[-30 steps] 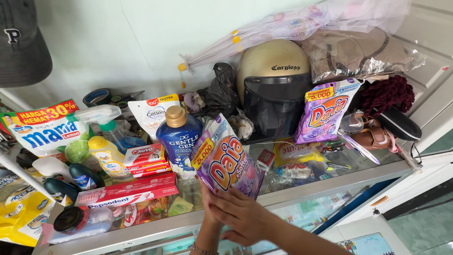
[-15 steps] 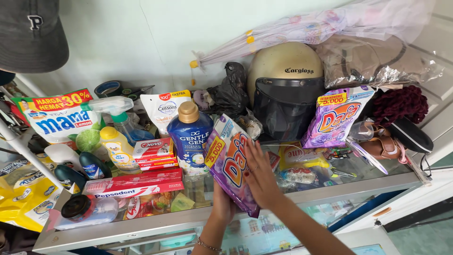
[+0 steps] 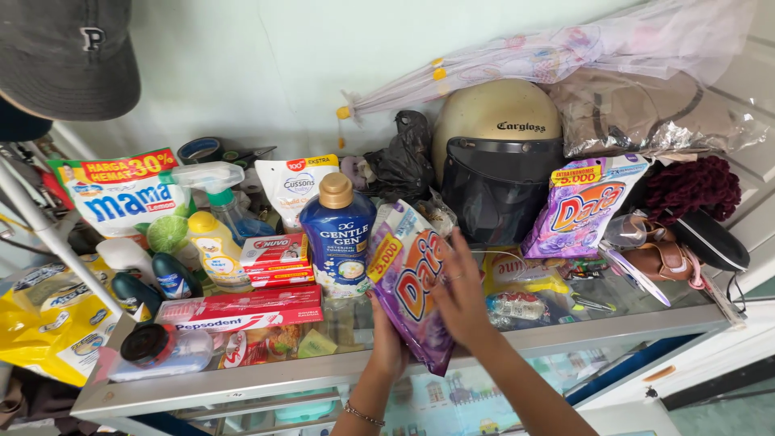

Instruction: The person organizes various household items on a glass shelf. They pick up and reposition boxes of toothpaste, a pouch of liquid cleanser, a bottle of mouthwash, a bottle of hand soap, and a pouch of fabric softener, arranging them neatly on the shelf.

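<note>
Head view: both hands hold a purple detergent pouch (image 3: 408, 282) at the front edge of the glass tabletop (image 3: 517, 343), just right of the dark blue bottle with a gold cap (image 3: 337, 234). The left hand (image 3: 389, 343) has its grip clenched on the pouch's lower edge from behind and below; the right hand (image 3: 462, 295) lies spread over its front face, fingers pressing the printed side, so its grip is grasping the pouch too. The pouch stands tilted, its top leaning left toward the blue bottle.

Against the frame half a second earlier, the pouch is at much the same spot and tilt, and the right hand has slid a little lower across the front. A second ago the pouch was more upright, with both hands beneath it.

A second purple pouch (image 3: 581, 206) leans against the cream helmet with a dark visor (image 3: 496, 153) behind. Red toothpaste boxes (image 3: 242, 307) lie to the left, well apart from the hands.
</note>
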